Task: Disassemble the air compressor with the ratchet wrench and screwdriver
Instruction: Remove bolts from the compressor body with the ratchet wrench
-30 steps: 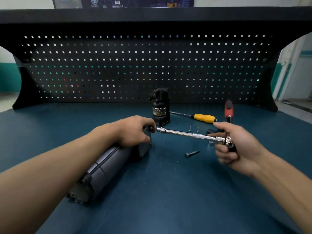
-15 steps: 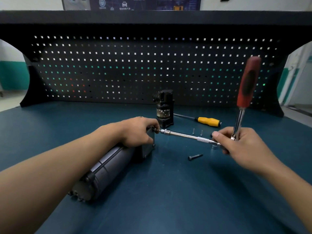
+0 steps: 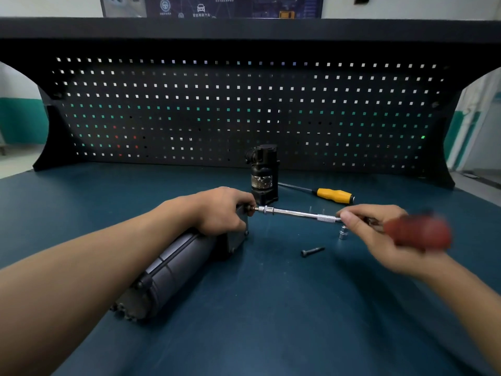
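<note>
At centre frame we see the left hand [image 3: 219,210] gripping the dark compressor [image 3: 173,267], which lies toward lower left. The right hand [image 3: 379,234] holds the ratchet wrench [image 3: 298,213], its red handle blurred and its steel shaft reaching the compressor. Below the shaft lie a bolt [image 3: 311,251] and a socket [image 3: 343,232], and behind it a yellow screwdriver [image 3: 333,195].

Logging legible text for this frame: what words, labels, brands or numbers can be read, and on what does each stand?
Poster at the top edge: white Chinese characters beneath round icons, too small and blurred to quote.
Label on the black upright part: worn print, unreadable.
Yellow screwdriver: no marking readable.
No other text shows.
</note>
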